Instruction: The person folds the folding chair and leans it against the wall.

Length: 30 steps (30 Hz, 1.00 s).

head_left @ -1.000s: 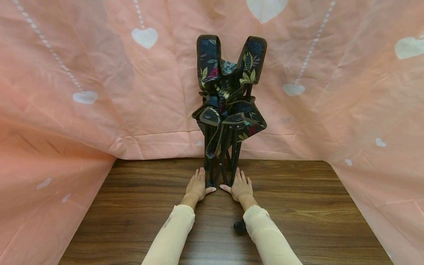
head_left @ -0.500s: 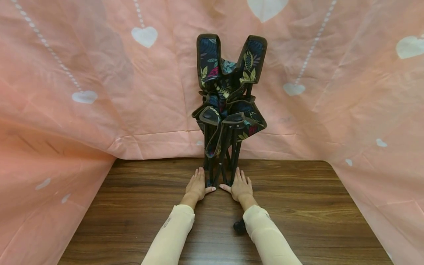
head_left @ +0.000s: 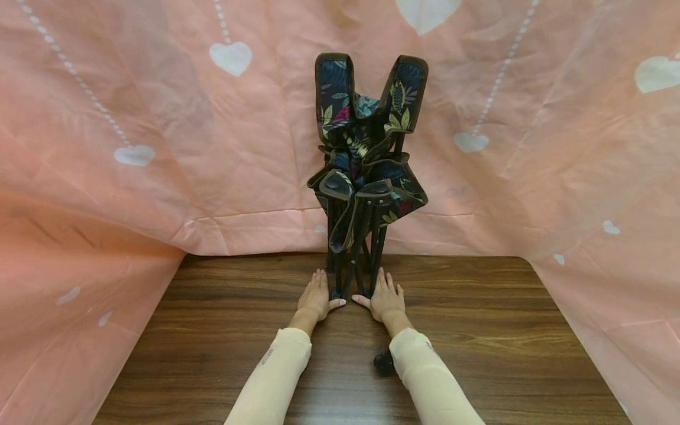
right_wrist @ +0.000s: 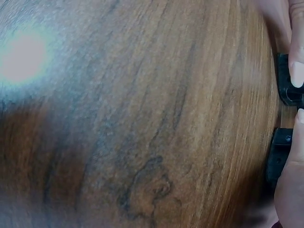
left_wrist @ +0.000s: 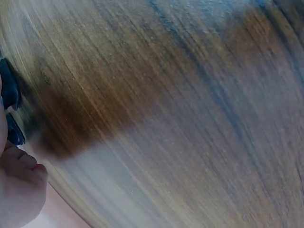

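A folded camping chair (head_left: 357, 177) with dark leaf-print fabric and black tube legs stands upright at the back of the wooden table (head_left: 239, 330). My left hand (head_left: 316, 298) lies flat along the left side of its leg bottoms, fingers straight, thumb stretched across the front. Mirroring it on the right side, my right hand (head_left: 386, 300) has its thumb pointing inward, with a small gap between the two thumbs. Close up in the right wrist view, thumb tips rest at the black plastic feet (right_wrist: 280, 152). The left wrist view catches black feet (left_wrist: 9, 88) beside curled-looking fingertips at its edge.
A small black rounded object (head_left: 383, 364) lies by my right sleeve (head_left: 419, 360), partly covered by it. Pink cloth (head_left: 255, 177) printed with white hearts hangs behind the chair and along both sides of the table. The chair's upper fabric reaches well up against the back cloth.
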Available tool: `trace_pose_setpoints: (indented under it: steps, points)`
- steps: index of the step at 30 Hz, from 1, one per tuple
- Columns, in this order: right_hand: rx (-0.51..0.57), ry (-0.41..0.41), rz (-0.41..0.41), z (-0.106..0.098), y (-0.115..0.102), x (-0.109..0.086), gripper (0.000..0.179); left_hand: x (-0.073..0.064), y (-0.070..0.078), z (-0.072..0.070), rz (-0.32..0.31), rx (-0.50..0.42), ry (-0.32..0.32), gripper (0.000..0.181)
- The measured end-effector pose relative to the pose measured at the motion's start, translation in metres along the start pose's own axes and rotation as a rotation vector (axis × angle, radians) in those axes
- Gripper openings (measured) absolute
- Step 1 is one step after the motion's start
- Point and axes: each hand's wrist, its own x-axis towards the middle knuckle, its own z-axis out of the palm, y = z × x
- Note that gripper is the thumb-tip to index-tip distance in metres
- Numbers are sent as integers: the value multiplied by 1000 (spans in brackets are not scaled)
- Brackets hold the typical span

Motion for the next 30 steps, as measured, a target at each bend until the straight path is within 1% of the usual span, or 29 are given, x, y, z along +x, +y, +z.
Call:
trace_pose_setpoints:
  steps: [6,11,14,19,23,25,26,28,30]
  points:
    - [35,10,6,-2,-2,-5,100,-2,2,0,9,38,20,91]
    - [75,59,-17,5,-2,-8,99,-6,2,3,7,47,38,89]
    - [77,78,-22,8,-2,-10,98,-8,2,5,6,48,45,87]
    - [74,75,-20,10,-3,-13,96,-12,1,8,0,68,40,85]
    - [80,73,-18,8,-4,-17,94,-16,0,10,14,69,43,89]
    - [82,86,-22,7,-4,-20,93,-18,0,10,30,64,59,90]
    - [88,97,-27,6,-4,-21,93,-18,0,10,43,67,77,90]
    - [94,112,-35,5,-3,-24,92,-19,-1,10,60,74,103,86]
    - [98,124,-42,4,-2,-26,92,-19,-2,9,80,78,142,80]
